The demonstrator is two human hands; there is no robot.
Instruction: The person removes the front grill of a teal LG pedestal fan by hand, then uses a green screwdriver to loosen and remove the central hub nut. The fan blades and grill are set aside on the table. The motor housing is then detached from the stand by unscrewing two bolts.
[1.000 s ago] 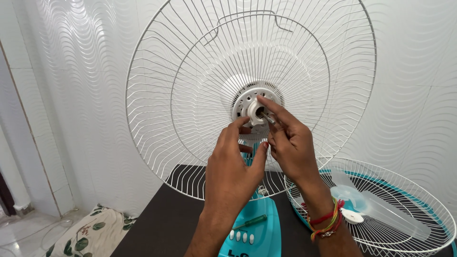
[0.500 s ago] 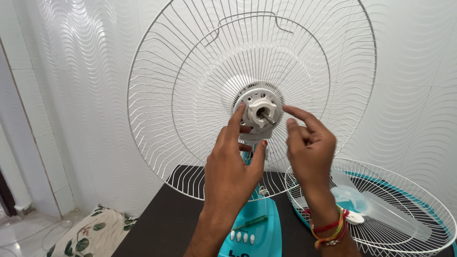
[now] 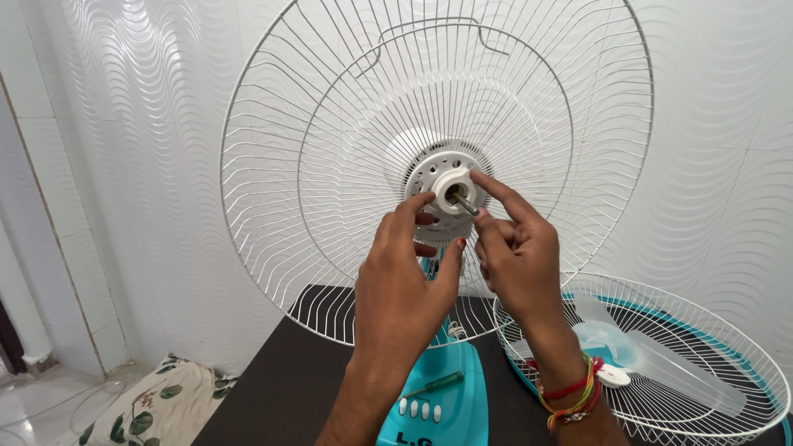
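- No packages, signs or screens are seen.
- One label: dark printed lettering point(image 3: 413, 438) on the teal plastic fan base point(image 3: 450, 396), bottom edge, cut off by frame.

right hand point(image 3: 516, 256) back on guard nut point(image 3: 453, 187)
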